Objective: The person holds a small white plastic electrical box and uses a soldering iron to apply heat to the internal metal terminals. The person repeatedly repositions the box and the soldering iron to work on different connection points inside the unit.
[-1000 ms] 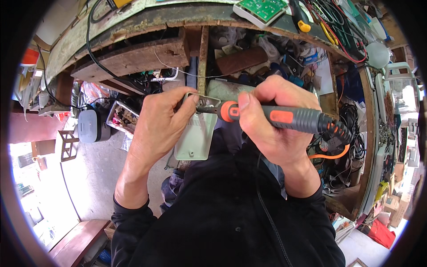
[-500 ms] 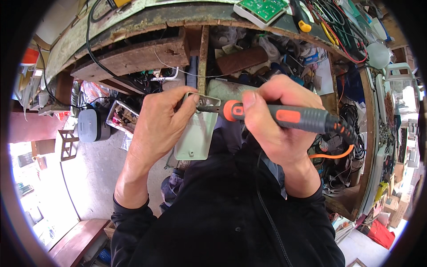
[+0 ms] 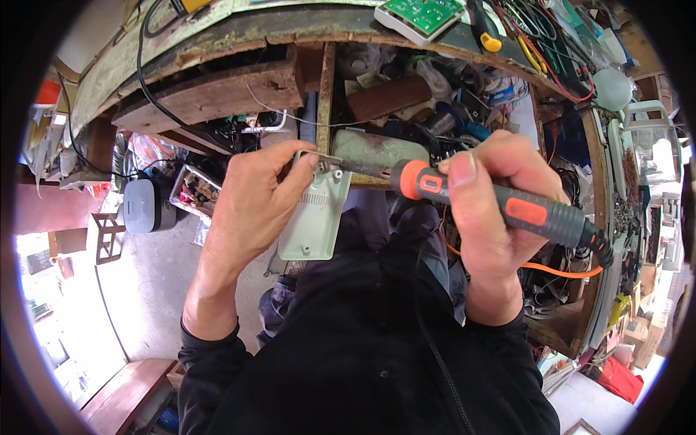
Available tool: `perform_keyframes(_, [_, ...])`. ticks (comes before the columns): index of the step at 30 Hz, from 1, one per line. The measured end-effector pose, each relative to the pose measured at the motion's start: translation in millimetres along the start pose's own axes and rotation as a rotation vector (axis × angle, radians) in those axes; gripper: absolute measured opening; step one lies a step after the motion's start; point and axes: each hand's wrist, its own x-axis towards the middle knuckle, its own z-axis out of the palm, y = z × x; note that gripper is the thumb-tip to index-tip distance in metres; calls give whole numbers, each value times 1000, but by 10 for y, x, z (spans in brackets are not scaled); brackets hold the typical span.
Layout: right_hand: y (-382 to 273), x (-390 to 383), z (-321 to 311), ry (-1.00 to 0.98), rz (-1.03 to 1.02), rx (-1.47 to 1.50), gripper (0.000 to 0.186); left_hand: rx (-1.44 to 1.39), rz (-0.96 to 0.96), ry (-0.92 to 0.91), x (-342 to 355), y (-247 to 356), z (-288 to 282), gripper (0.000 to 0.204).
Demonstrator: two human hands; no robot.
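My left hand pinches the upper edge of a pale grey-green plastic housing half, thumb on its inside and fingers behind. Vent slots and small screw posts show in the shell, which hangs tilted over my lap. In my right hand is a soldering iron with a dark grey and orange handle, gripped with the thumb on top. Its metal shaft points left at the housing's top end, close to my left thumb. Whether the tip touches the plastic cannot be made out.
Above my hands runs a worn wooden workbench, bearing a green circuit board in a white case and a yellow-and-black handled tool. Cluttered shelves lie beneath it. An orange cable hangs on the right; a dark box stands at left.
My right hand and the soldering iron have drawn back to the right, so more of the shaft shows. The housing stays in my left hand, shifted slightly left.
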Motion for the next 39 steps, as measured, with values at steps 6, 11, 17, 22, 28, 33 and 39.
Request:
perform_keyframes(6, [-40, -81, 57, -83, -9, -50, 16, 17, 46, 6, 2, -4, 4, 27])
perform_keyframes(11, [3, -94, 108, -102, -58, -68, 18, -2, 34, 0, 0, 0, 7, 27])
perform_keyframes(17, [27, -86, 140, -95, -86, -65, 16, -1, 36, -3, 6, 15, 4, 26])
perform_keyframes(22, [22, -90, 155, -98, -82, -75, 17, -3, -5, -26, 9, 26, -10, 26])
perform_keyframes(28, [17, -77, 170, -102, -117, -78, 16, -14, -15, -51, 1, -29, -55, 26])
perform_keyframes(33, [5, -42, 195, -86, -90, -55, 17, -22, -42, -68, -4, 1, -78, 25])
perform_keyframes(39, [19, -60, 209, -106, -81, -86, 18, -20, -15, -65, 2, -13, -68, 25])
